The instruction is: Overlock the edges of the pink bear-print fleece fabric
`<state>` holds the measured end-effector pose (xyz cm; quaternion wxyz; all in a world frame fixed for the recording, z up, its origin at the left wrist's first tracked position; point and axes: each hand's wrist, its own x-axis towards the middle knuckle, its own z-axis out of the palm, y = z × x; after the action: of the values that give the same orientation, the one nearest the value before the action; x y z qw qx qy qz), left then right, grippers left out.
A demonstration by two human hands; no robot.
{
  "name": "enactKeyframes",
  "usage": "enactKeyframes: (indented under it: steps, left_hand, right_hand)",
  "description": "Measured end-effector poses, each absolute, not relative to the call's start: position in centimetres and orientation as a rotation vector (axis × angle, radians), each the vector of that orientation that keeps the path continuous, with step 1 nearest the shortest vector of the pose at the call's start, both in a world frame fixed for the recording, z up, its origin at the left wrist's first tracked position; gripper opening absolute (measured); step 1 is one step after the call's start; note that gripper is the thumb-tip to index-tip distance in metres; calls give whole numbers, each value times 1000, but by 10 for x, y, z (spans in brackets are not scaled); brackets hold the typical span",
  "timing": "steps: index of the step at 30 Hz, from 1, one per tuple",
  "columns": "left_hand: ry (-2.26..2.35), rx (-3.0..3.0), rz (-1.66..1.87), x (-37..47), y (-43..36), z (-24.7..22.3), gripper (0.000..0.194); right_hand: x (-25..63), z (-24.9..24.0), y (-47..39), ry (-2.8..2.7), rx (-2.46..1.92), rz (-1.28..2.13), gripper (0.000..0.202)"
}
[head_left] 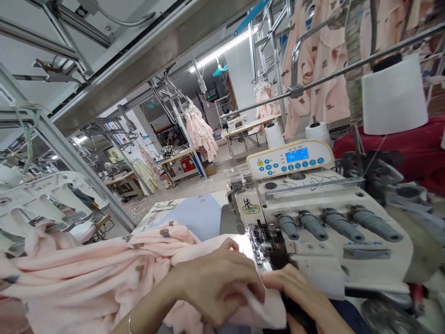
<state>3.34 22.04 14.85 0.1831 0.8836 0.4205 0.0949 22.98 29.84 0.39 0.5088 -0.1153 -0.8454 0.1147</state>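
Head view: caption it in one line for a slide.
Both hands, left and right, press pink fabric toward the needle of a sewing machine.

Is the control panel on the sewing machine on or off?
On. The control panel on the sewing machine has a blue screen that is lit and shows a character.

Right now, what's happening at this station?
A person is feeding pink fabric into an overlock sewing machine. The left hand lies curled over the bunched cloth, its fingers pinching the edge close to the presser foot. The right hand rests beside it at the machine's front, touching the same edge. The rest of the garment is piled to the left. Thread cones stand behind the machine.
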Motion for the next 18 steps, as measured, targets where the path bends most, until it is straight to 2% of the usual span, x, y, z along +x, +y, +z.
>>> enactKeyframes:
  steps: [2,4,5,9,10,14,18]
  left_hand:
    - [1300,2563,255,37,224,146,48]
    - [1321,2632,183,40,226,145,54]
    - [1352,2682,119,42,226,144,50]
    - [1590,2881,-228,47,224,146,12]
    - [1604,2903,-290,48,221,147,10]
    - [1423,2873,-472,56,208,153,22]
    - [1281,2934,-538,67,197,157,24]
  right_hand:
    - [231,-4,298,-2030,-286,272,42]
    - [231,-10,297,-2013,-314,235,43]
    - [231,-12,296,-2019,-328,222,43]
    - [227,-4,293,-2083,-360,221,42]
    - [227,1,291,-2107,-358,261,42]
    - [232,22,283,-2238,-247,502,39]
    - [248,32,275,-2206,-150,306,41]
